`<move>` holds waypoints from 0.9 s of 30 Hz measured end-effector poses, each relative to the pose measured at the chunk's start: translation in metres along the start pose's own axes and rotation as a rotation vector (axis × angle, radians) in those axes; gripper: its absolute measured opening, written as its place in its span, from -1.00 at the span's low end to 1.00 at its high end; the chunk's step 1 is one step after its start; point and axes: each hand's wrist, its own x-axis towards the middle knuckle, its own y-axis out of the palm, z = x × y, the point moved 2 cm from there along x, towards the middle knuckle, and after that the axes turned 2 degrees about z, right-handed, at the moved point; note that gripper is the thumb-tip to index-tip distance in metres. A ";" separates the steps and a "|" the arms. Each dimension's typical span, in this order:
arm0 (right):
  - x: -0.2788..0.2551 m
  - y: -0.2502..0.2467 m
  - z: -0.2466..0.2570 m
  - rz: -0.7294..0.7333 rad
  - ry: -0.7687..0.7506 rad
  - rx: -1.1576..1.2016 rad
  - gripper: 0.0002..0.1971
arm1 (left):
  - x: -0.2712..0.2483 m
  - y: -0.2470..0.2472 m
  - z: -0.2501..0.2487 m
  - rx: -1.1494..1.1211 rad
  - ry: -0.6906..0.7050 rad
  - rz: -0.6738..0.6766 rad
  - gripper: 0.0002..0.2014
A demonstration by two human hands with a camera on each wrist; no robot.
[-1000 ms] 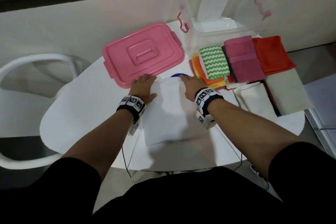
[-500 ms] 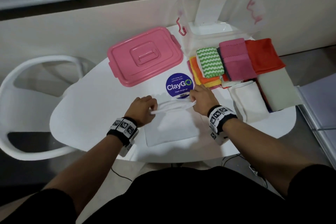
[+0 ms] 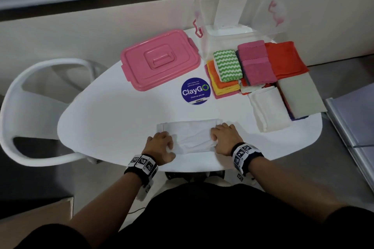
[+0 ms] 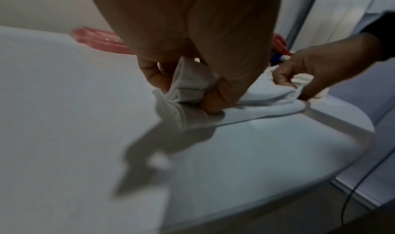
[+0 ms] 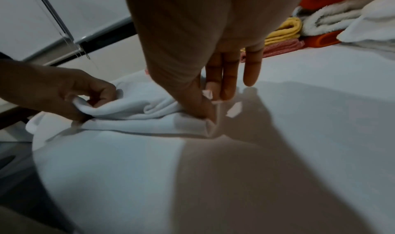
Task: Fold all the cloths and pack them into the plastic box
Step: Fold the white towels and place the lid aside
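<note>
Head view: a white cloth (image 3: 191, 134) lies at the near edge of the table (image 3: 113, 119), doubled over into a wide band. The left hand (image 3: 160, 145) pinches its near left corner and the right hand (image 3: 224, 137) pinches its near right corner. The step in hand looks like the first fold of this cloth, far edge brought to the near edge. Next it probably needs the corners squared and laid flat, then a second fold across, before it goes to the box. The clear plastic box (image 3: 204, 32) stands open at the far edge; it seems to hold one pale folded cloth (image 3: 227, 13) leaning against its back wall. Its pink lid (image 3: 159, 62) lies on the table to its left. A heap of coloured cloths (image 3: 261, 70) waits at the far right edge, outside the box, so most of the packing is not yet done.

Left wrist view: the left hand (image 4: 198, 68) has its thumb and curled fingers closed on a bunched corner of the cloth (image 4: 252, 109).

Right wrist view: the right hand (image 5: 192, 65) nips the cloth (image 5: 136, 109) between thumb and forefinger, the other fingers straight.
</note>
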 end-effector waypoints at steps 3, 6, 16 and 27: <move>-0.007 -0.007 0.010 -0.203 0.042 0.128 -0.78 | -0.006 -0.012 -0.010 -0.186 -0.199 -0.169 -0.72; -0.006 -0.003 0.026 -0.361 0.006 0.228 -0.79 | 0.000 -0.010 -0.005 -0.328 -0.429 -0.297 -0.44; -0.003 0.015 0.059 -0.244 0.068 0.145 -0.42 | 0.023 0.001 0.004 -0.309 -0.419 -0.264 -0.50; 0.025 0.072 0.066 -0.172 0.017 0.031 -0.17 | 0.007 -0.004 0.006 -0.550 -0.201 -0.449 -0.76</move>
